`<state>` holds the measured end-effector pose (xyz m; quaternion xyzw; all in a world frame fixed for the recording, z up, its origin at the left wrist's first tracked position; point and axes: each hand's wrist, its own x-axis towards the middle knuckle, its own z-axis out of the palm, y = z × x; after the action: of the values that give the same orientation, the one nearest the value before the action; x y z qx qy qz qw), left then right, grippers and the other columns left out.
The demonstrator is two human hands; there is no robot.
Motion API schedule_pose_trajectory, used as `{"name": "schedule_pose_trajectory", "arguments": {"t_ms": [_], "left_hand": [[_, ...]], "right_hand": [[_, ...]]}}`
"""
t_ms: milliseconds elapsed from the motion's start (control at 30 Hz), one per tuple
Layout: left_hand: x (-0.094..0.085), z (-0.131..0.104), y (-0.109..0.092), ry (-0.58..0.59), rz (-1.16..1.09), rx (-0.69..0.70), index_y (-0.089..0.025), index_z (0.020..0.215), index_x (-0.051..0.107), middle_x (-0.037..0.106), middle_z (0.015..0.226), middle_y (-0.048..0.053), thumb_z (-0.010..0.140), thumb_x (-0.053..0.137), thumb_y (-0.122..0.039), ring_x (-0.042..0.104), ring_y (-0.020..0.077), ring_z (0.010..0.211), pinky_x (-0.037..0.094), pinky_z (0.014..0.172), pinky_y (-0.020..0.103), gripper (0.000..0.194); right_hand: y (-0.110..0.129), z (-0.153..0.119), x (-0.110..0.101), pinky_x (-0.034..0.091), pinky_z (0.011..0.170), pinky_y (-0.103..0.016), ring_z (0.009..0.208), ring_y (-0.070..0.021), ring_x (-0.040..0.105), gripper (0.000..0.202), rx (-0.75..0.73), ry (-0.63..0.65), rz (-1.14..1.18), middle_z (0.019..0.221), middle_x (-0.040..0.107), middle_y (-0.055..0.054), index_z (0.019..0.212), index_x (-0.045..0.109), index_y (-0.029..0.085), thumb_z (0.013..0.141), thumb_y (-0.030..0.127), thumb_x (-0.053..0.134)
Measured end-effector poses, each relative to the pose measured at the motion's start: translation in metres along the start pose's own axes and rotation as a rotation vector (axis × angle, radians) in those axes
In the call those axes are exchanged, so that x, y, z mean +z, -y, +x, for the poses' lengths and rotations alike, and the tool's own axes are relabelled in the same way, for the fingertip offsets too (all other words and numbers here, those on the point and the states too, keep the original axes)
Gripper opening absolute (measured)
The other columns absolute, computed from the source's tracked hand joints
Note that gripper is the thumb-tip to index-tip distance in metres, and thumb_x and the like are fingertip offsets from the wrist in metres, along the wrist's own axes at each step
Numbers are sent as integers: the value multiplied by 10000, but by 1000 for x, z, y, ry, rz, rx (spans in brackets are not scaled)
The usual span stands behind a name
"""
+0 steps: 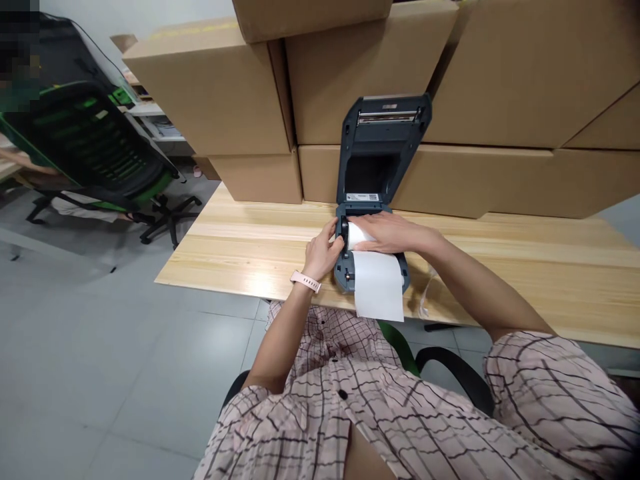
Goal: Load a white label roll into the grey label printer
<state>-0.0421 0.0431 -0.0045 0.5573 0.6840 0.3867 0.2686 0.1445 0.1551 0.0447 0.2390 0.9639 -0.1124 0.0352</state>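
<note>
- Resting over the white roll (357,236) inside the printer (345,278), the person's right hand (389,232) is fairly wide, with the thumb apart from the fingers.
- The left hand (324,252) touches the left edge of the printer, beside the roll; whether it grips something, one cannot tell.
- The printer stands on the wooden table (240,247), and its lid (385,143) is raised at the far side.
- From the printer, a white paper strip (379,285) comes toward the person and hangs past the table edge.
- Behind the printer there are stacked cardboard boxes (215,100).
- Well to the left of the printer is a mesh chair (95,143).
</note>
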Motion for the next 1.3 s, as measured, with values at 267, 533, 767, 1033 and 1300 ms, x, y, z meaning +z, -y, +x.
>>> {"name": "schedule_pose_trajectory", "arguments": {"t_ms": [267,533,767,1033,1300], "left_hand": [[2,0,3,-1,-48,19,-213,1544,547,723,1445,109,973,534,-257,712,270,1316,509,1146,425,572],[7,3,12,-21,-116,35,-236,1521,569,741,1412,120,970,556,-270,701,286,1325,516,1140,478,552],[19,10,28,3,-385,72,-245,1539,539,692,1487,102,962,544,-242,653,263,1377,493,1187,478,577],[22,14,37,37,-515,111,-240,1552,519,625,1557,138,969,567,-275,605,275,1422,457,1220,516,586],[23,15,40,58,-541,123,-251,1559,504,569,1613,149,977,571,-299,608,275,1412,475,1192,507,587]], "right_hand": [[49,-75,34,492,1209,-571,1496,-339,548,568,-42,-176,43,1656,517,-109,1556,578,265,1103,549,387],[83,-80,60,451,1259,-594,1590,-353,413,599,3,-341,-8,1675,471,-175,1550,567,170,1096,540,440],[86,-87,68,469,1251,-585,1591,-341,414,554,-13,-390,9,1674,486,-144,1537,580,188,1085,498,503],[85,-94,70,483,1240,-571,1586,-323,427,536,-21,-405,-25,1678,484,-128,1539,563,194,1092,483,497],[85,-95,72,474,1244,-567,1585,-320,429,525,-21,-418,-14,1679,484,-124,1531,567,192,1086,466,523]]}}
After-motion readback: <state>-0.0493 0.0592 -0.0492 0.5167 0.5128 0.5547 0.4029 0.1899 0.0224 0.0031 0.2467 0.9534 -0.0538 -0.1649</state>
